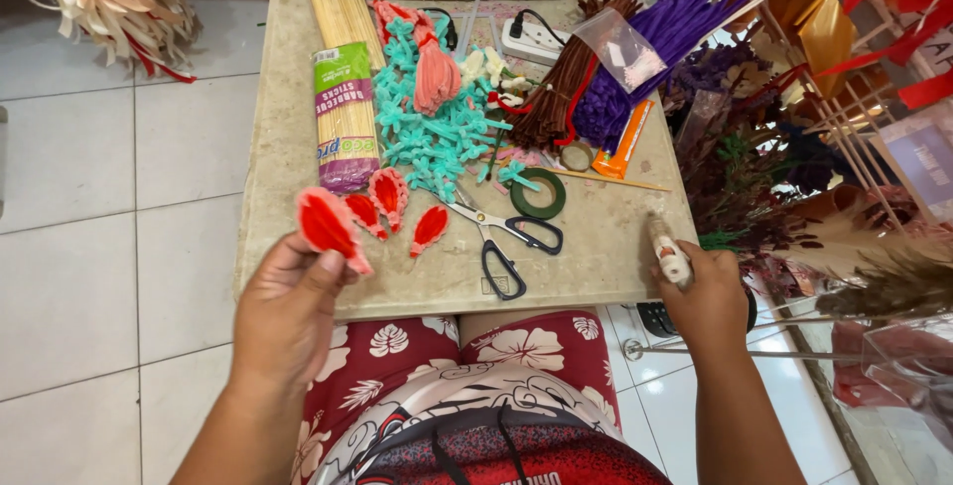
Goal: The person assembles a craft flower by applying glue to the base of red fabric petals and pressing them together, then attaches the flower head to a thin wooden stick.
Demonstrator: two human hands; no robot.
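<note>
Table: a beige stone-topped table [596, 237] carries the craft supplies, with white floor tiles to the left.
Stick pack: a clear bag of pale wooden skewers with a green and purple label [343, 113] lies along the table's left side.
Pipe cleaners: a heap of teal fuzzy pipe-cleaner shapes [437, 128] sits mid-table, with brown and purple bundles to the right.
Scissors: black-handled scissors [501, 242] lie open near the front edge, beside a dark green tape roll [539, 194].
Left hand: the left hand [288, 311] is closed on a red petal edged with pink pipe cleaner [330, 227], lifted over the table's front left corner.
Right hand: the right hand [710, 296] grips a small white tube-shaped tool [668, 252] at the front right corner.
Loose petals: three more red petals [397, 209] lie just beside the held one.
Risk: the held petal looks pinched only at its base, so it could slip or bend; the scissors near the edge could be knocked off by a wrist.
</note>
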